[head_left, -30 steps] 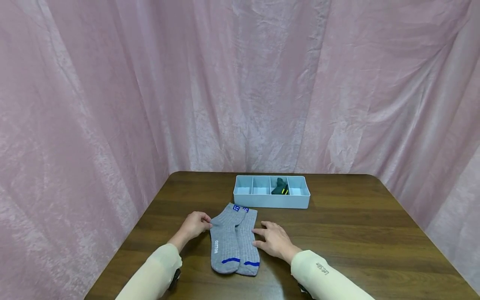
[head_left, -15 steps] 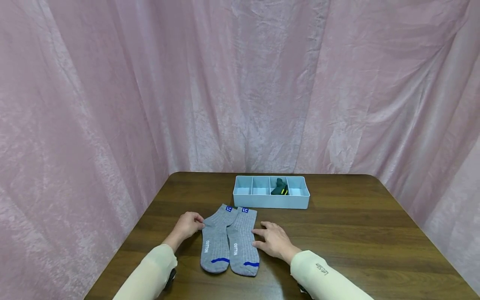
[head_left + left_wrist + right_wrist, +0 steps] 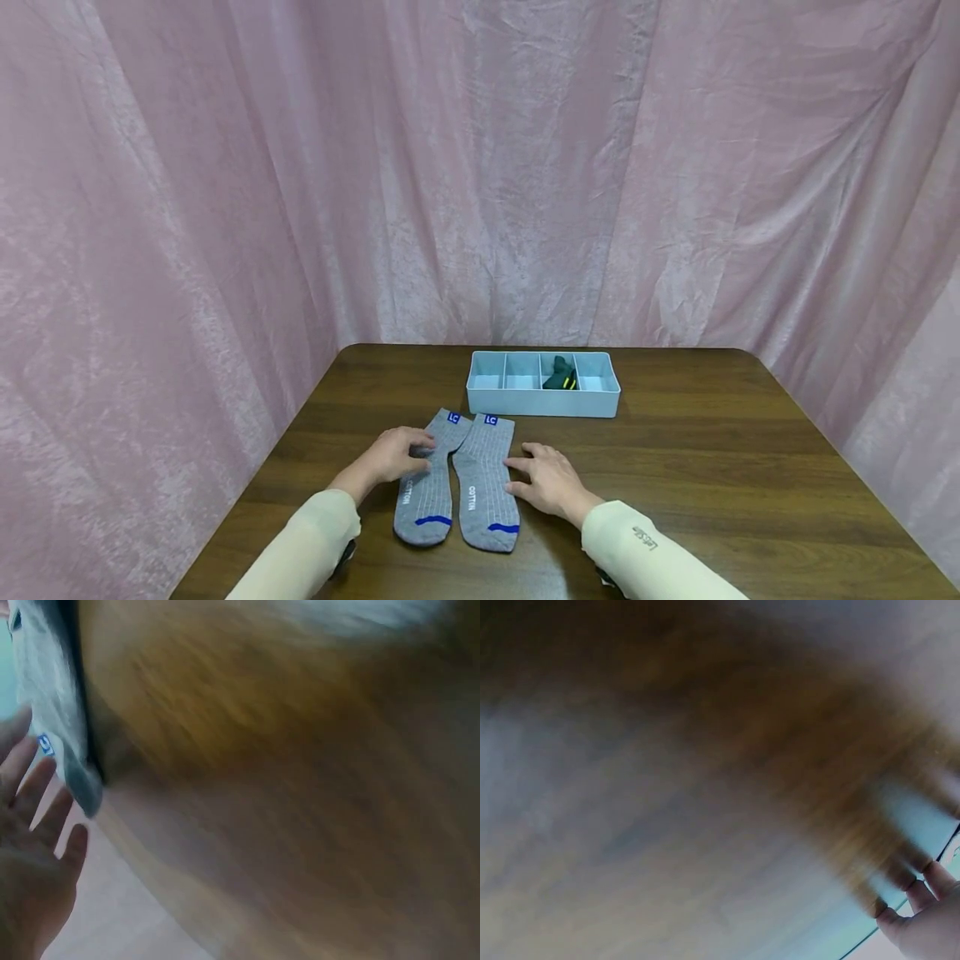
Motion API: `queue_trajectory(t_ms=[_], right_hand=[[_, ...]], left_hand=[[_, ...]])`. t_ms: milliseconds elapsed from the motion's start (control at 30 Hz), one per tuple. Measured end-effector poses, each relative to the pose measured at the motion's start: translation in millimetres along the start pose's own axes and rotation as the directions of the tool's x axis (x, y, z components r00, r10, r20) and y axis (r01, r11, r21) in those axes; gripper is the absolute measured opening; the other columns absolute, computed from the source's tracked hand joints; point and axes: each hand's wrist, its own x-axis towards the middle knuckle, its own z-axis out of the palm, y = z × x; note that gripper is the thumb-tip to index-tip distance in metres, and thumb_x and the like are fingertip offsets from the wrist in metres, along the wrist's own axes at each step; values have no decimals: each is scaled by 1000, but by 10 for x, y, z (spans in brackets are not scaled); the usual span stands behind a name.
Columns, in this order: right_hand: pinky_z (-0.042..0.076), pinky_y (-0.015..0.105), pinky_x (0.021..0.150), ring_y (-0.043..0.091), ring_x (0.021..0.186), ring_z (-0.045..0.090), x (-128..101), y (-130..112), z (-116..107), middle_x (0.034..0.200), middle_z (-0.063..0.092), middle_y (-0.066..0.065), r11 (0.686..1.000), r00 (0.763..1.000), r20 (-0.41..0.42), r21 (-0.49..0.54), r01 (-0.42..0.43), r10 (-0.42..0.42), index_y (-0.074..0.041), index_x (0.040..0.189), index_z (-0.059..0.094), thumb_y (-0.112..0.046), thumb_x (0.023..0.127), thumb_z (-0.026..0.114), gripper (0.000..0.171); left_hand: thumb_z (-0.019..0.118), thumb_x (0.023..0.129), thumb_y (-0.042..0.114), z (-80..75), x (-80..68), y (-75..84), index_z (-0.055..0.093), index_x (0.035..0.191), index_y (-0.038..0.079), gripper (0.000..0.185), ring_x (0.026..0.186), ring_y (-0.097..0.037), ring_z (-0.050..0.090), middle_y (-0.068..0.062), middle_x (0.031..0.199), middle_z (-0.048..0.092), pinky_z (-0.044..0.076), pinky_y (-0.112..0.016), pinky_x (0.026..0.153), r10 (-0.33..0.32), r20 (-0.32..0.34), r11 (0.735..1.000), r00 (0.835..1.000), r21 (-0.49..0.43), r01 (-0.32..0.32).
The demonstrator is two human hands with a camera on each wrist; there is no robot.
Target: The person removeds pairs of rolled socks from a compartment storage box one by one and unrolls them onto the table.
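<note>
Since 1 second ago, the left grey sock [image 3: 424, 492] is seen drawn off the right grey sock [image 3: 485, 482], so the 2 now lie side by side, their cuffs close at the far end and their toes a little apart at the near end; the left hand [image 3: 392, 456] is now laid over the left sock's upper leg rather than at its edge. The right hand [image 3: 547, 481] is placed as before.

Beyond the socks, a light blue divided tray [image 3: 543, 403] is set on the brown wooden surface [image 3: 697, 475], with 4 compartments across; a dark folded sock with yellow stripes [image 3: 562, 375] is held in the 3rd compartment from the left. Pink curtain [image 3: 225, 183] is hung behind and to both sides. Nothing is placed between the hands and the socks.

A blue "LC" tag is shown at each cuff, "COTTON" is printed along each leg, and a blue stripe is carried near each toe. Small lettering on the right sleeve [image 3: 645, 550] cannot be read.

The left hand's fingers [image 3: 420, 450] are relaxed and rested flat on the left sock, nothing gripped. The right hand's fingers [image 3: 519, 476] are spread flat, their tips touching the right sock's outer edge. Both wrist views are heavily blurred.
</note>
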Motion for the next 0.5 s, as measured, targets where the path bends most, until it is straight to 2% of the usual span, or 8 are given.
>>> queue_trajectory(t_ms=[67, 133, 300, 500], right_hand=[[31, 60, 108, 42, 133, 42, -5, -4, 0, 143, 47, 24, 1000, 1000, -2, -1, 5, -5, -12, 130, 67, -35, 93, 69, 44], [31, 60, 107, 42, 133, 42, -6, -2, 8, 143, 47, 24, 1000, 1000, -5, -3, 10, -10, -12, 130, 67, -35, 92, 70, 44], [30, 61, 108, 42, 133, 41, -2, 12, 13, 143, 47, 24, 1000, 1000, -14, 0, 9, -9, -12, 130, 67, -35, 92, 70, 44], [30, 60, 108, 42, 134, 41, -1, 17, 3, 144, 46, 24, 1000, 1000, -7, 0, 3, -3, -13, 131, 67, -36, 93, 69, 44]], left_hand=[[80, 83, 22, 15, 8, 50, 72, 117, 5, 39, 126, -38, 53, -13, 132, 62, 35, -59, 104, -8, 69, 1000, 998, 20, 7], [81, 82, 27, 39, 12, 69, 71, 121, 6, 45, 128, -38, 51, -14, 135, 60, 33, -59, 105, -36, 97, 998, 995, 60, 30], [81, 82, 33, 76, 5, 89, 67, 127, 7, 54, 131, -40, 46, -19, 140, 53, 31, -58, 106, -91, 81, 990, 993, 118, 81], [80, 82, 36, 72, -3, 115, 64, 132, 10, 58, 136, -41, 39, -19, 147, 47, 26, -58, 108, -136, 121, 987, 983, 99, 124]])
